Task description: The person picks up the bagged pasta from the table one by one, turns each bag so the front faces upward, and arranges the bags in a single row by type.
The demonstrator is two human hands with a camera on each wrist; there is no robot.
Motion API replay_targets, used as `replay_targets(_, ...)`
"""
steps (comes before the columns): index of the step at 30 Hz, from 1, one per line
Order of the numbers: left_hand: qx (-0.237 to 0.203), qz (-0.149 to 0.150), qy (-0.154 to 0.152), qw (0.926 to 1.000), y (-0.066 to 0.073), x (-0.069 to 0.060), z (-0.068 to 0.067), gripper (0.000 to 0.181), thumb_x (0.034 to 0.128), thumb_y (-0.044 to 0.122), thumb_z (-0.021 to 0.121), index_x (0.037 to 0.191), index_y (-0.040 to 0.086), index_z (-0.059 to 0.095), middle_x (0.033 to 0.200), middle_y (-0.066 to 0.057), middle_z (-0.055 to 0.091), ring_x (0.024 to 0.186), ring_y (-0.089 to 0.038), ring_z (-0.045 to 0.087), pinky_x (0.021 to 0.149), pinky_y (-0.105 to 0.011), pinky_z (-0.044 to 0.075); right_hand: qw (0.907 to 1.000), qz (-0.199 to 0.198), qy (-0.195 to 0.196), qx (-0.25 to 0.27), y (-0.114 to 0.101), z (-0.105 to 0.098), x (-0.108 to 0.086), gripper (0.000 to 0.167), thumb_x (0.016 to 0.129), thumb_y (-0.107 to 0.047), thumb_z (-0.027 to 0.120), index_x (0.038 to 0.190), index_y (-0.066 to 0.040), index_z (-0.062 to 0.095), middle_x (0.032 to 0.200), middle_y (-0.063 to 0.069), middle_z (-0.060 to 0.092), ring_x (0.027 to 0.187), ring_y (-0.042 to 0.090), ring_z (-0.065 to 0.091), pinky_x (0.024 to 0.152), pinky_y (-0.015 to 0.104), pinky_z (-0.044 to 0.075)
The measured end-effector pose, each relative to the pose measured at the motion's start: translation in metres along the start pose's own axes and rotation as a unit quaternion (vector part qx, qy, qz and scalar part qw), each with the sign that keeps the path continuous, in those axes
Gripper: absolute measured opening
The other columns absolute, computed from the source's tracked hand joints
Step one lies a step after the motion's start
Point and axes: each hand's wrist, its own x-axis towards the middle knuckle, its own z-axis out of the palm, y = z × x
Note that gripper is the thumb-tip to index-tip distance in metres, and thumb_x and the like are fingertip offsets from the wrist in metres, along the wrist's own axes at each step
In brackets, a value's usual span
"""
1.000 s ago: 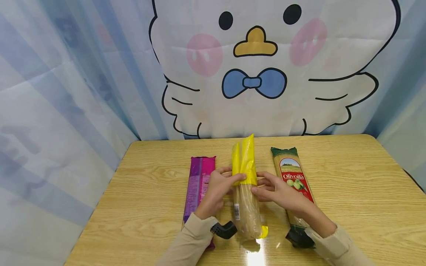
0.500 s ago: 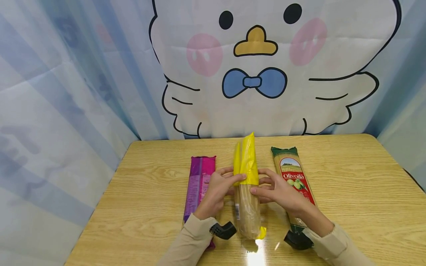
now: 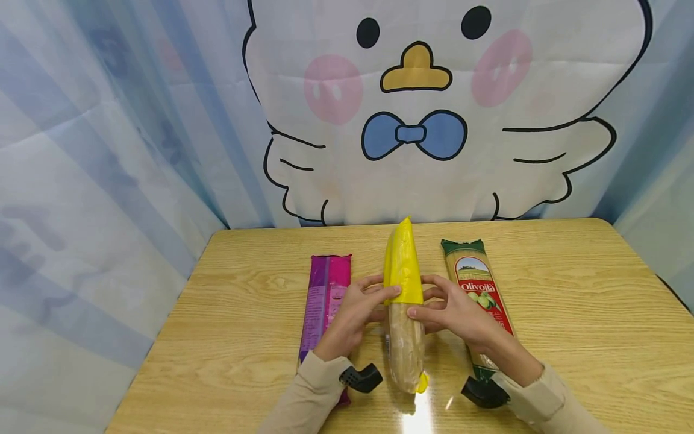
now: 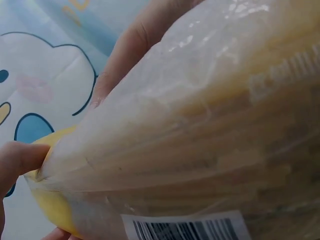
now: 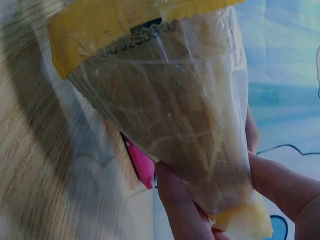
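Observation:
A yellow and clear packet of spaghetti [image 3: 405, 343] is held between both hands at the middle of the table, its yellow end pointing away from me. My left hand [image 3: 355, 310] pinches its left side near the yellow band, thumb on top. On the opposite side, my right hand [image 3: 455, 313] grips it with thumb and fingers. Pale strands show through the clear film of the packet [image 5: 175, 115] in the right wrist view. The left wrist view shows a barcode [image 4: 185, 227] on its side. The packet's underside is hidden in the head view.
A purple and pink packet [image 3: 322, 307] lies left of the hands, partly under the left forearm. To the right lies a green-ended Olivoilà spaghetti packet [image 3: 479, 292], partly covered by the right arm. Behind the wooden table [image 3: 585, 301] hangs a cartoon curtain [image 3: 412, 193].
The held packet has turned about its long axis: its barcode has gone out of the head view and the yellow end looks narrower. Both hands keep their grip, almost in place.

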Motion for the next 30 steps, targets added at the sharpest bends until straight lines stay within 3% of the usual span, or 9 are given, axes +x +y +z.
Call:
replay_targets(8,0.046,0.005,-0.007,0.9989,0.003,-0.002,-0.003,0.066,0.0872,0.034,0.075,0.139,0.002,0.051,0.123,-0.013,0.065,0.104,-0.022,0.067,0.086,-0.040,0.059,0.9999,0.002,0.009,-0.008,-0.004,0.001,0.000,0.080,0.090,-0.021,0.074,0.151,0.000,0.026,0.122,0.025,0.052,0.099,0.027,0.069,0.075,0.045,0.061)
replay_targets(15,0.061,0.041,0.033,0.9967,0.012,-0.012,-0.003,0.061,0.0874,0.032,0.076,0.135,0.000,0.055,0.127,-0.017,0.060,0.104,-0.029,0.068,0.085,-0.039,0.060,0.9994,0.000,0.034,-0.007,-0.005,0.002,0.001,0.080,0.089,-0.018,0.076,0.150,0.001,0.027,0.118,0.025,0.052,0.094,0.025,0.069,0.074,0.044,0.062)
replay_targets(19,0.071,0.059,0.040,0.9949,0.020,-0.019,-0.002,0.056,0.0891,0.031,0.075,0.133,0.000,0.057,0.125,-0.017,0.063,0.110,-0.032,0.066,0.084,-0.039,0.060,0.9988,-0.005,0.046,-0.016,-0.007,0.002,0.001,0.079,0.088,-0.016,0.076,0.149,0.000,0.029,0.116,0.023,0.053,0.092,0.024,0.068,0.072,0.043,0.062)
replay_targets(30,0.092,0.047,0.036,0.9940,0.023,-0.024,0.007,0.054,0.0883,0.032,0.076,0.131,0.002,0.060,0.124,-0.015,0.062,0.099,-0.023,0.068,0.080,-0.038,0.061,0.9964,-0.018,0.061,-0.056,-0.012,0.010,0.001,0.073,0.087,-0.013,0.077,0.146,0.001,0.035,0.111,0.023,0.052,0.087,0.024,0.065,0.069,0.040,0.062)
